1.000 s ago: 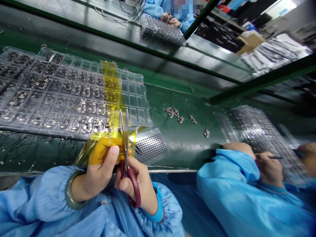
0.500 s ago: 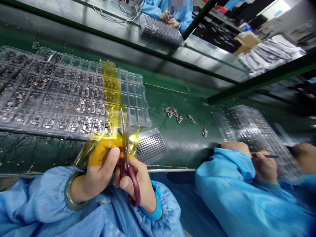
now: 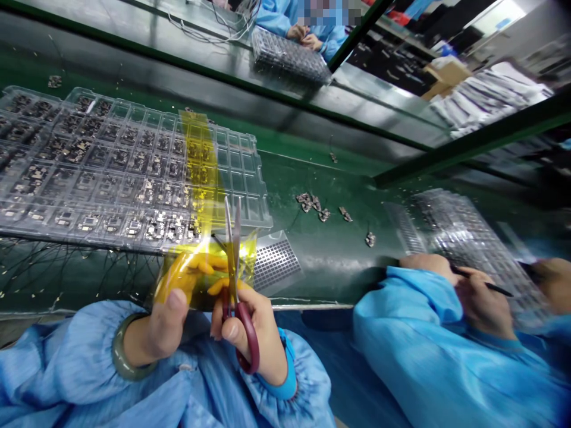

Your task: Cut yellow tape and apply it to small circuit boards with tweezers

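Note:
My left hand [image 3: 172,309] is at the near end of a strip of shiny yellow film [image 3: 200,190], its fingers behind the film and seen through it, its thumb in front. The film runs back over a clear compartment tray [image 3: 102,160] that holds small circuit boards. In my right hand [image 3: 250,315] is a pair of scissors [image 3: 234,244] with dark red handles. Their blades point up and away, slightly apart, in front of the film and near its right edge. Right of the film lies a clear sheet [image 3: 277,261] with rows of dark small squares.
Several small metallic parts [image 3: 312,203] lie on the green bench [image 3: 330,267]. Black wires [image 3: 111,267] trail along the tray's near edge. At the right, a co-worker's hands [image 3: 486,303] hold a dark pen-like tool over another tray [image 3: 464,232]. Another person [image 3: 303,35] sits across the bench.
The scissors and my right hand have shifted slightly right. My left thumb has moved left and down, and the near end of the film is spread wider over my left fingers.

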`<state>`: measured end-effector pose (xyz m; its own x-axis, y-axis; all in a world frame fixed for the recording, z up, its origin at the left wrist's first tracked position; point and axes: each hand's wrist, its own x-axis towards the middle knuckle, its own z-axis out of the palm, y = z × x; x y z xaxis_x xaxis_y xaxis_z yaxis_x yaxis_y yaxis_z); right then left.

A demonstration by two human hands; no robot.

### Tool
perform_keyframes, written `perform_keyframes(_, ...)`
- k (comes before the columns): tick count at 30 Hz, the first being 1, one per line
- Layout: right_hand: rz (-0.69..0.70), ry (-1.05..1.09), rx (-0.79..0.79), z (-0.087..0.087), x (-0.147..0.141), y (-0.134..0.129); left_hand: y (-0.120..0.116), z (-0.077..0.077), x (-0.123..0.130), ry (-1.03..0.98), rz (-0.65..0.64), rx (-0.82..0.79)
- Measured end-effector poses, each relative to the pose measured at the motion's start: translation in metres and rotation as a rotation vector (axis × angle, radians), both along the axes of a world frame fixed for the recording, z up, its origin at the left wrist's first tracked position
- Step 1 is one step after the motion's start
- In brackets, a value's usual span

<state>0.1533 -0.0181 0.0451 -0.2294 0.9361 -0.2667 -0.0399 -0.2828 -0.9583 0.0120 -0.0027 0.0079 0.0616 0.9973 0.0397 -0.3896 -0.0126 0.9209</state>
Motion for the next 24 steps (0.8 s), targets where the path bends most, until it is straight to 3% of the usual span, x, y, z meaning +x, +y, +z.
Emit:
perform_keyframes(3, 0.010, -0.008, 0.018, 0.000, 0.003, -0.001, 0.002, 0.002, -0.001, -0.042, 0.042, -0.046)
perform_keyframes(8, 0.086, -0.071, 0.158, -0.001, 0.009, -0.001, 0.010, 0.009, 0.003, 0.096, 0.112, -0.060)
perform_keyframes(15, 0.321, -0.192, 0.238, -0.006, 0.026, -0.008, 0.023, 0.010, 0.012, 0.093, 0.288, -0.028)
perform_keyframes(24, 0.304, -0.204, 0.229, -0.005, 0.019, -0.003, 0.022, 0.009, 0.013, 0.142, 0.303, -0.021)
